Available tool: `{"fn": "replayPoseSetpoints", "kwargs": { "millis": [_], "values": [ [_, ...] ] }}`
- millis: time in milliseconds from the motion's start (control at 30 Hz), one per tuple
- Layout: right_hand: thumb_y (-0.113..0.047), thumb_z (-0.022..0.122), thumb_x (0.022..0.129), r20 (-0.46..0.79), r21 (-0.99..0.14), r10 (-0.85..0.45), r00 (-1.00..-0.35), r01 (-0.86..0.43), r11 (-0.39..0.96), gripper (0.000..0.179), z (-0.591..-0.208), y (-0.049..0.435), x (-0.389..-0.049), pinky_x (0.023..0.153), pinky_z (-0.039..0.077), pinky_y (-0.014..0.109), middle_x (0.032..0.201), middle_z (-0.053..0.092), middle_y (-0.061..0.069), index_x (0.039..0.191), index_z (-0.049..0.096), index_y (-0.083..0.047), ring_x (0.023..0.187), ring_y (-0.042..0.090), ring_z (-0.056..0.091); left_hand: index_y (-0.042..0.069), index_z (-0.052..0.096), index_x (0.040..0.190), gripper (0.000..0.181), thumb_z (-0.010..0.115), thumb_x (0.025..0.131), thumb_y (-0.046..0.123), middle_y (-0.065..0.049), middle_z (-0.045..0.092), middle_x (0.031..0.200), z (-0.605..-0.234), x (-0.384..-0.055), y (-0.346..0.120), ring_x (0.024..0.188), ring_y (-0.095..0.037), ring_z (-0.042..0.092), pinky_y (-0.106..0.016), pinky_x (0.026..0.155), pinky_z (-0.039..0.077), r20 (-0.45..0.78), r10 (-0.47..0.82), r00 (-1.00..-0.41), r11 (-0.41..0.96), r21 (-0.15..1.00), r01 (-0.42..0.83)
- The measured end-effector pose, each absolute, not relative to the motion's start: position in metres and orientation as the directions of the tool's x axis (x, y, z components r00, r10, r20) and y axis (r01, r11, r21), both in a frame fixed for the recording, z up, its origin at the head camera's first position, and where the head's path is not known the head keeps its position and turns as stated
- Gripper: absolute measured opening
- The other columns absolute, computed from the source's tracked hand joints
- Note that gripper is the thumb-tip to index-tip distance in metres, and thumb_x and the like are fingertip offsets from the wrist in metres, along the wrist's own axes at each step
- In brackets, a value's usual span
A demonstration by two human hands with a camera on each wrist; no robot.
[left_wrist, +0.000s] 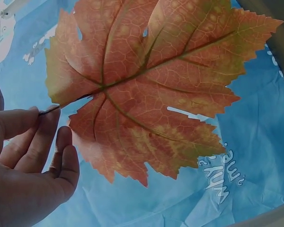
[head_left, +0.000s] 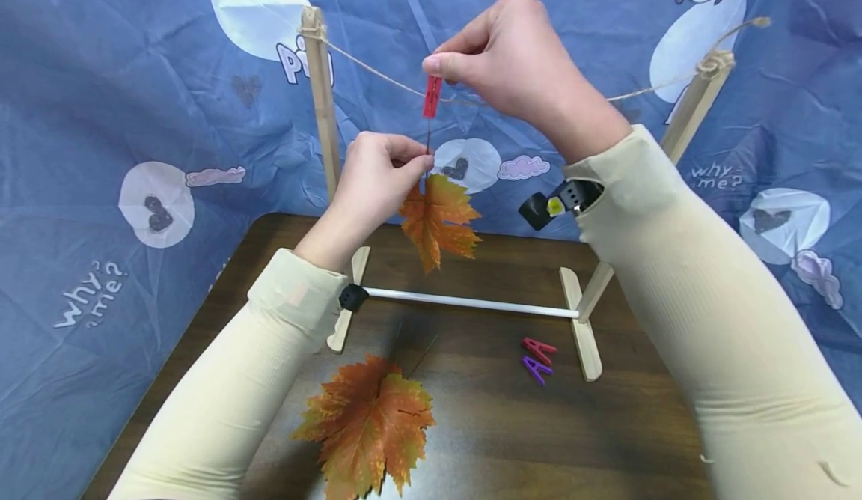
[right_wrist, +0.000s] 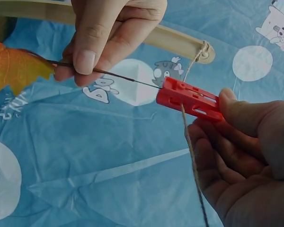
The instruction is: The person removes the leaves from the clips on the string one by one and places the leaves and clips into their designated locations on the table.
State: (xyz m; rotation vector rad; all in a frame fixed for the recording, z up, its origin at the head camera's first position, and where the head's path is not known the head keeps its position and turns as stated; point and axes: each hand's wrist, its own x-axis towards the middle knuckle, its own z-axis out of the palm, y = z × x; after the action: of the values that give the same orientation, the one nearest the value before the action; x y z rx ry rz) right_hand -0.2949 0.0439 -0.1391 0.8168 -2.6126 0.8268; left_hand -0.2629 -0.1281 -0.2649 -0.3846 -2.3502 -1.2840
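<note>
My right hand pinches a red clothespin by its upper end, at the twine strung between two wooden posts. In the right wrist view the twine passes at the clothespin, and the thin tip of a leaf stem reaches its jaw end. Between thumb and fingers my left hand pinches that stem just below the clothespin. The orange maple leaf hangs down from the left fingers. It fills much of the left wrist view, where the leaf shows its veins.
A second autumn leaf lies on the dark wooden table. Another red clothespin and a purple clothespin lie beside the right foot of the stand. A white rod joins the stand's feet. Blue printed cloth hangs behind.
</note>
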Motion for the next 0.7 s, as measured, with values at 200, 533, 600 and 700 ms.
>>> {"fn": "replayPoseSetpoints", "kwargs": {
  "millis": [200, 533, 600, 700],
  "values": [
    [-0.043, 0.074, 0.092, 0.474, -0.457, -0.379, -0.795, -0.590, 0.665, 0.031, -0.134, 0.048, -0.293, 0.067, 0.040, 0.028, 0.096, 0.076, 0.000, 0.106, 0.082, -0.016, 0.083, 0.011, 0.059, 0.002, 0.080, 0.102, 0.013, 0.073, 0.094, 0.010, -0.005, 0.076, 0.089, -0.264, -0.261, -0.129, 0.078, -0.016, 0.065, -0.025, 0.067, 0.049, 0.468, 0.037, -0.883, 0.525, 0.743, 0.416],
    [-0.037, 0.076, 0.093, 0.530, -0.502, -0.374, -0.761, -0.637, 0.586, 0.029, -0.129, 0.054, -0.290, 0.074, 0.042, 0.026, 0.092, 0.075, -0.001, 0.105, 0.082, -0.012, 0.087, 0.013, 0.061, 0.001, 0.080, 0.101, 0.014, 0.073, 0.094, 0.010, -0.005, 0.076, 0.088, -0.272, -0.260, -0.131, 0.076, -0.015, 0.065, -0.024, 0.065, 0.049, 0.450, 0.028, -0.892, 0.528, 0.751, 0.396],
    [-0.038, 0.076, 0.093, 0.524, -0.510, -0.369, -0.768, -0.630, 0.587, 0.029, -0.127, 0.054, -0.290, 0.074, 0.042, 0.026, 0.094, 0.075, 0.000, 0.106, 0.082, -0.013, 0.089, 0.014, 0.061, 0.001, 0.080, 0.100, 0.013, 0.073, 0.094, 0.010, -0.005, 0.076, 0.088, -0.273, -0.260, -0.132, 0.075, -0.015, 0.065, -0.024, 0.065, 0.048, 0.453, 0.025, -0.891, 0.529, 0.750, 0.397],
    [-0.037, 0.076, 0.093, 0.525, -0.512, -0.361, -0.771, -0.625, 0.590, 0.028, -0.125, 0.055, -0.289, 0.075, 0.042, 0.026, 0.097, 0.075, 0.000, 0.108, 0.082, -0.014, 0.092, 0.013, 0.060, 0.001, 0.081, 0.099, 0.013, 0.073, 0.094, 0.011, -0.005, 0.076, 0.086, -0.274, -0.261, -0.133, 0.073, -0.016, 0.064, -0.025, 0.065, 0.047, 0.453, 0.024, -0.891, 0.537, 0.746, 0.394]
  ]
}}
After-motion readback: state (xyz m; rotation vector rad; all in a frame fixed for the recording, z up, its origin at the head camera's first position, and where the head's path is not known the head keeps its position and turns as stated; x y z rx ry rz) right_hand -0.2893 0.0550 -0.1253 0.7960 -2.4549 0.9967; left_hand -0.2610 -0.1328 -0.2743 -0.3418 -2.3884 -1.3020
